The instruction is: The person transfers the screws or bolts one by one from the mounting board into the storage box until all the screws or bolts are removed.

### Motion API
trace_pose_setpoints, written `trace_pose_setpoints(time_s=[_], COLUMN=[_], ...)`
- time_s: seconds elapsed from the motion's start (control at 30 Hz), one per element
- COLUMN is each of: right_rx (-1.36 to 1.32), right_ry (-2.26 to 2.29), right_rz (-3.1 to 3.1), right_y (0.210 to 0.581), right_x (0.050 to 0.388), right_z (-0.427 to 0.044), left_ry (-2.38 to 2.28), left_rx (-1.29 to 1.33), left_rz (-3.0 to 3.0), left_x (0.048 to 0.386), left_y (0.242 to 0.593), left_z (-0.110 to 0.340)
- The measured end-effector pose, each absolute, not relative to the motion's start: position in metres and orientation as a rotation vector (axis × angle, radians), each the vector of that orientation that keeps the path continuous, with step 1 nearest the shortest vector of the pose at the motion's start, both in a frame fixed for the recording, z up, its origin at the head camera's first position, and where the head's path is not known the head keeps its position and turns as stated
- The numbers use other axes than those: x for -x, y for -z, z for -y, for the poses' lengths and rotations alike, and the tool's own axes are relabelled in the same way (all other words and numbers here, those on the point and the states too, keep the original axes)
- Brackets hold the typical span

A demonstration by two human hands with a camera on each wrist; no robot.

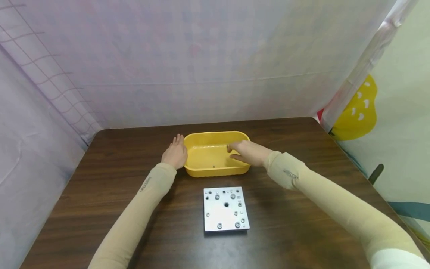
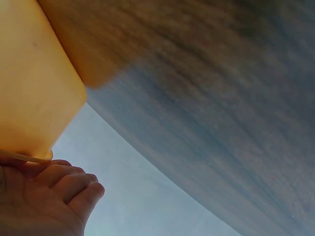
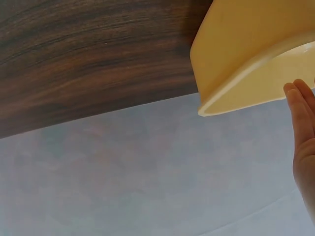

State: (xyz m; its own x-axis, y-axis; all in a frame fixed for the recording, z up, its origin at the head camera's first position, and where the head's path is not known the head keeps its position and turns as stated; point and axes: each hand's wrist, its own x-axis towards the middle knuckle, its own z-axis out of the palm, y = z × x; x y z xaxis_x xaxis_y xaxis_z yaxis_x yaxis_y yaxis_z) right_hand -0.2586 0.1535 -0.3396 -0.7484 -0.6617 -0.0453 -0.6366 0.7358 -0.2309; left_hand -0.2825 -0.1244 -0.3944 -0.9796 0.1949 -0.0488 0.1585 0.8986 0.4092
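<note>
A yellow oval plastic basin (image 1: pixel 201 173) stands on the dark wooden table. My left hand (image 1: pixel 175 153) rests against its left end, fingers extended away from me; in the left wrist view this hand (image 2: pixel 54 199) touches the rim, with the thumb not clearly seen. Over the basin's right side reaches my right hand (image 1: pixel 249 152), thumb and fingers apart and pointing inward, with nothing visible between them. Inside, near the front wall, lies a tiny grey piece (image 1: pixel 214 166), too small to identify. A square silver metal plate (image 1: pixel 220 213) with several screws and holes lies in front of the basin.
The wooden table (image 1: pixel 111 179) extends to both sides of the basin. Pale checked cloth (image 1: pixel 201 74) hangs behind its far edge. At the right, a light curtain with a yellow printed shape (image 1: pixel 357 112) hangs beside the table edge, near a dark rod-like end (image 1: pixel 376 173).
</note>
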Motion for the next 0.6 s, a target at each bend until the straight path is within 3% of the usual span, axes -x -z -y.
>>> trace_pose_setpoints(time_s=[0.33, 0.6], right_rx=[1.073, 1.308], right_ry=[0.325, 0.34], right_rz=[-2.827, -2.828], right_y=[0.342, 0.346], right_x=[0.232, 0.206], right_z=[-0.162, -0.165], left_ry=[-0.639, -0.635], left_rx=[-0.268, -0.267], left_rz=[-2.972, -2.973], left_x=[0.282, 0.282], left_y=[0.394, 0.395], left_z=[0.124, 0.123])
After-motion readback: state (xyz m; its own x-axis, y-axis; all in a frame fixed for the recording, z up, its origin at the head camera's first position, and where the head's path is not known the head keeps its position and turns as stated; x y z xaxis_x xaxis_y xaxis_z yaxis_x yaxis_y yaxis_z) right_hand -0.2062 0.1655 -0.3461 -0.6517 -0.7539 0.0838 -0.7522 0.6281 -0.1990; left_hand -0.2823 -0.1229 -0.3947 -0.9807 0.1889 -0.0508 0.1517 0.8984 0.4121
